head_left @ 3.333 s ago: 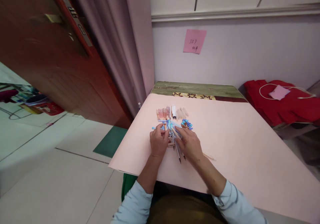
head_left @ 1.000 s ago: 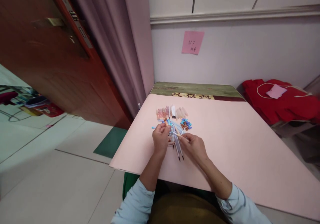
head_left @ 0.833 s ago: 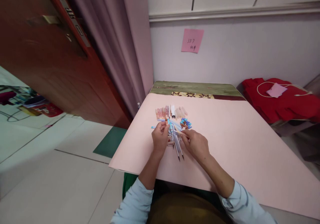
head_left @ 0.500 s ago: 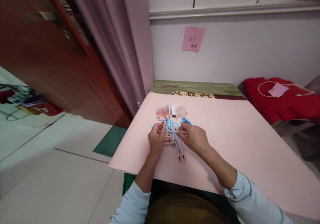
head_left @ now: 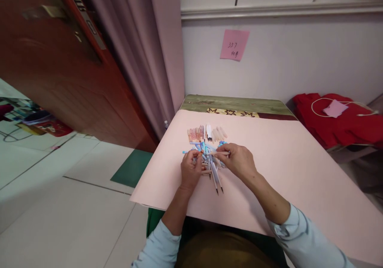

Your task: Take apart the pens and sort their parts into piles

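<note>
My left hand (head_left: 190, 173) pinches a small orange-brown piece (head_left: 201, 152), perhaps a pen cap, above the near left of a pile. In the fingertips of my right hand (head_left: 239, 160) is a thin pale pen-like stick (head_left: 216, 153), lying level and pointing toward the left hand. Beneath both hands spreads a heap of blue and white pen parts (head_left: 213, 164); two slim white sticks with dark tips (head_left: 216, 182) jut out toward me. Small blue pieces (head_left: 221, 143) are partly hidden behind the right hand.
Behind the heap lie rows of pink glittery tubes (head_left: 196, 134), white dark-tipped sticks (head_left: 208, 132) and pale tubes (head_left: 220, 134). A pink sheet covers the table (head_left: 269, 172). Red cloth (head_left: 317, 124) with a white cable lies at right; a wooden door (head_left: 98, 84) stands at left.
My left hand has moved slightly right with the orange-brown piece, which is now tilted. My right hand has shifted a little right and up, and the pale stick shows more clearly.
</note>
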The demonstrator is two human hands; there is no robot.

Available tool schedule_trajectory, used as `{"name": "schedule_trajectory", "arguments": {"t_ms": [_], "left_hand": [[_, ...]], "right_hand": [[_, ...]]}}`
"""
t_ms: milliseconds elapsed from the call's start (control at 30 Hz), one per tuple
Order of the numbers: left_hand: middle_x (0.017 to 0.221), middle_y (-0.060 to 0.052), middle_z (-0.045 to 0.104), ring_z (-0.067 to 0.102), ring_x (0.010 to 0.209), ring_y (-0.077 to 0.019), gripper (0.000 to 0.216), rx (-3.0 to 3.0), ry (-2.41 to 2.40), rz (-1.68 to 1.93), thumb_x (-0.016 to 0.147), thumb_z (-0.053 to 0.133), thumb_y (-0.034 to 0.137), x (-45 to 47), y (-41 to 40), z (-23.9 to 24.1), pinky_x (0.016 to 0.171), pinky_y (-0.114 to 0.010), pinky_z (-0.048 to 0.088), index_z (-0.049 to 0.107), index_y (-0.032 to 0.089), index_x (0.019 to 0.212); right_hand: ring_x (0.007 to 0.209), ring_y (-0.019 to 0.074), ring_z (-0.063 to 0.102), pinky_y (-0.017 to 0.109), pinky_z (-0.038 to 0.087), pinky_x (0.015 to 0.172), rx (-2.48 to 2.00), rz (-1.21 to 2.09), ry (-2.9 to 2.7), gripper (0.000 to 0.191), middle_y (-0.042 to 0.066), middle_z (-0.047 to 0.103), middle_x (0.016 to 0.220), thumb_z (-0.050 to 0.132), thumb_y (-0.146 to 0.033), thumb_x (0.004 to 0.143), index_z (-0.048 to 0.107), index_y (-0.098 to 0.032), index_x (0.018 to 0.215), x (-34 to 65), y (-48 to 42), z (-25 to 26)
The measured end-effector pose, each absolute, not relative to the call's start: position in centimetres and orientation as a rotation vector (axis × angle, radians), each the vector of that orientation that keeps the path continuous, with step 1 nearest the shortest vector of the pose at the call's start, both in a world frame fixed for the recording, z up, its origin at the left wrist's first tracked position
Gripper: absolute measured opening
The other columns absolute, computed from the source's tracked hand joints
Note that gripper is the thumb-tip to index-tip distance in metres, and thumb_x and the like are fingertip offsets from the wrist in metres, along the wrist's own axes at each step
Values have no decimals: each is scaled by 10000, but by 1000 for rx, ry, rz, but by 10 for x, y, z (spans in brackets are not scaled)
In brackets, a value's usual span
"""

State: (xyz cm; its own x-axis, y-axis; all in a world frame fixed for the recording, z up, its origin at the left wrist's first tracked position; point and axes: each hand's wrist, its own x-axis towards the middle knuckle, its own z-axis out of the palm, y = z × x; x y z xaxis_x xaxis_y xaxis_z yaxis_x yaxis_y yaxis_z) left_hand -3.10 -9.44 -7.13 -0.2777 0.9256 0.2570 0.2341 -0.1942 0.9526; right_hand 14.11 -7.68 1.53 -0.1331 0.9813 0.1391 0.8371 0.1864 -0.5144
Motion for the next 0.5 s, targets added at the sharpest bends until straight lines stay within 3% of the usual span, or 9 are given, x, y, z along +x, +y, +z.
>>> {"name": "schedule_trajectory", "arguments": {"t_ms": [500], "left_hand": [[876, 8, 628, 630, 597, -102, 346, 1012, 1182, 1399, 710, 737, 417, -24, -100, -54, 526, -250, 588, 531, 202, 888]], "right_hand": [[576, 149, 560, 245, 373, 522, -1479, 972, -1715, 338, 9, 666, 650, 637, -530, 742, 725, -215, 828, 147, -77, -15]]}}
